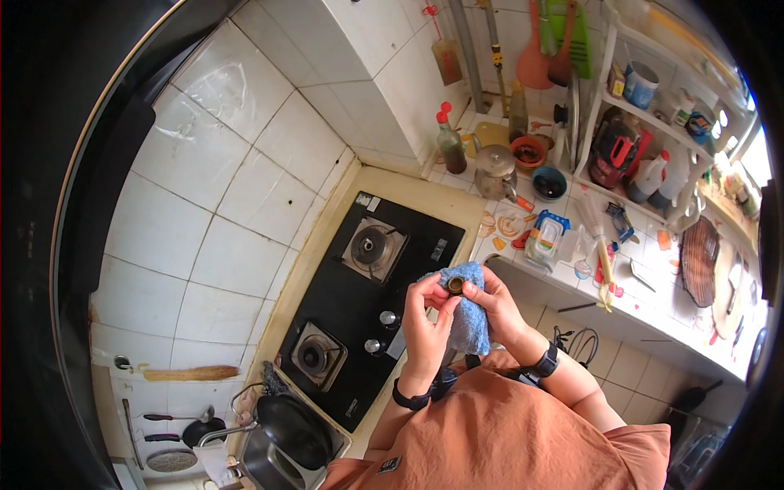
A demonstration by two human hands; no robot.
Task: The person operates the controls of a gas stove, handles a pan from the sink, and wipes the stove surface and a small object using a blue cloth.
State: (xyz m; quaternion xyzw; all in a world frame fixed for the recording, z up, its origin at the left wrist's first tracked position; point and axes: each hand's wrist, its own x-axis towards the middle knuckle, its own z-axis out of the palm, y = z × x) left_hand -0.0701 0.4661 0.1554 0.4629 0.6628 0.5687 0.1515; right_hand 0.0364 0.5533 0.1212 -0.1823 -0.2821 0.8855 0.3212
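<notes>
Over the front edge of a black glass gas stove (343,288), my two hands meet around a small round brass-coloured part (455,285) with a hollow centre, perhaps a burner piece. My left hand (429,324) pinches it from the left between fingers and thumb. My right hand (499,306) grips a blue terry cloth (470,321), its thumb against the part's right side. The cloth lies behind the part and hangs below it. Two burners, one upper (369,244) and one lower (314,357), sit on the stove without visible pot supports.
A wok (294,425) rests over the sink (260,465) at lower left. On the tiled counter (551,275) stand a kettle (495,168), a sauce bottle (452,147), bowls (549,184) and a wipes pack (545,239). A white shelf (661,119) holds jars and bottles. Utensils hang on the walls.
</notes>
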